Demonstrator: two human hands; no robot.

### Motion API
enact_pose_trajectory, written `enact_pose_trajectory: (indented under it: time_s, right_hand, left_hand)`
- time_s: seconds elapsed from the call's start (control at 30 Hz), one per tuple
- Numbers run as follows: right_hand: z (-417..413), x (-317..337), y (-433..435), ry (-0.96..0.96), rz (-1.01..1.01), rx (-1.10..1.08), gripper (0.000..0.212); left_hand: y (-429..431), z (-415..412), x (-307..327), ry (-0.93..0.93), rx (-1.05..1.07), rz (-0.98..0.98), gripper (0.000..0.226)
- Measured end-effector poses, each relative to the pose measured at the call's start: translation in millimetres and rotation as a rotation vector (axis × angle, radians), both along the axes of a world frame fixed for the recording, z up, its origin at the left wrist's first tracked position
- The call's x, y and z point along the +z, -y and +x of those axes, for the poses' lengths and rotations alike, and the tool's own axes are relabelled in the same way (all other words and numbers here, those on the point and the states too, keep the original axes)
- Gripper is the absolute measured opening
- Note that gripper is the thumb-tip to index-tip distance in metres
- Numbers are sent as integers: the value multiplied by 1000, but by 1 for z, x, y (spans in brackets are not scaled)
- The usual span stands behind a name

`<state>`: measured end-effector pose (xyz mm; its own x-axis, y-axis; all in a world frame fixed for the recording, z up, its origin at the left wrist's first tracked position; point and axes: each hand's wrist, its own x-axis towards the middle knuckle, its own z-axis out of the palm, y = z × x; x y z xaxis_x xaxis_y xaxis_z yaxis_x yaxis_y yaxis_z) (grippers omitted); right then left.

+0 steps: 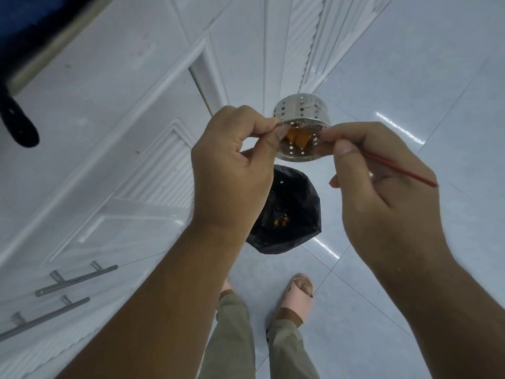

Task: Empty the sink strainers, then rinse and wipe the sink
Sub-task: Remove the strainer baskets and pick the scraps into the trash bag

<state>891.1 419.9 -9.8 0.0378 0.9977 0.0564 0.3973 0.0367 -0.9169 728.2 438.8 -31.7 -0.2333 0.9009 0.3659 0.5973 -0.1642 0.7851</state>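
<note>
A perforated steel sink strainer point(300, 110) is held tilted above a bin lined with a black bag point(295, 198). Orange food scraps point(296, 138) sit inside the strainer's open mouth, which faces me. My left hand point(232, 165) pinches the strainer's rim on its left side. My right hand point(382, 187) touches the rim on the right and grips a thin red stick point(399, 170), whose tip points into the strainer. More orange scraps point(281, 222) lie at the bottom of the bag.
White cabinet doors point(109, 160) with two metal bar handles point(76, 280) run along the left. A dark counter edge point(32, 36) is at the top left. Glossy pale floor tiles point(410, 77) spread to the right. My feet in pink sandals point(296, 296) stand behind the bin.
</note>
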Motion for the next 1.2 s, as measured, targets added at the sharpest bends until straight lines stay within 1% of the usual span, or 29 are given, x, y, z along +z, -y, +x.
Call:
enact_pose_trajectory:
  time_s: [0.07, 0.13, 0.27, 0.4, 0.57, 0.67, 0.87, 0.93, 1.1, 1.2]
  right_hand:
    - [-2, -2, -1, 22, -41, 12, 21]
    - [-2, -2, -1, -7, -56, 26, 21]
    - [0, 2, 4, -63, -15, 23, 23]
    - [-1, 3, 9, -39, 39, 21, 22]
    - [-8, 0, 4, 35, -51, 57, 22]
    - [-8, 1, 3, 40, -83, 57, 20]
    - [-4, 9, 8, -14, 10, 49, 23]
    - [-5, 7, 8, -2, 22, 30, 22]
    - [-10, -1, 6, 58, -56, 0, 19]
    - [-10, 2, 4, 33, -75, 23, 20]
  left_hand:
    - [0, 0, 0, -11, -11, 16, 13]
    - [-1, 0, -2, -20, -22, 20, 14]
    - [0, -2, -4, -17, -20, 10, 14]
    - [0, -3, -5, 4, -16, 0, 14]
    - [0, -3, -5, -25, -27, 14, 14]
    - [0, -2, -7, -26, -21, 19, 14]
    - [-2, -5, -8, -32, -21, 21, 14]
    - [-2, -6, -8, -36, -17, 17, 14]
    - [-1, -4, -8, -37, -20, 38, 15]
    - [-2, -4, -9, -48, -26, 26, 15]
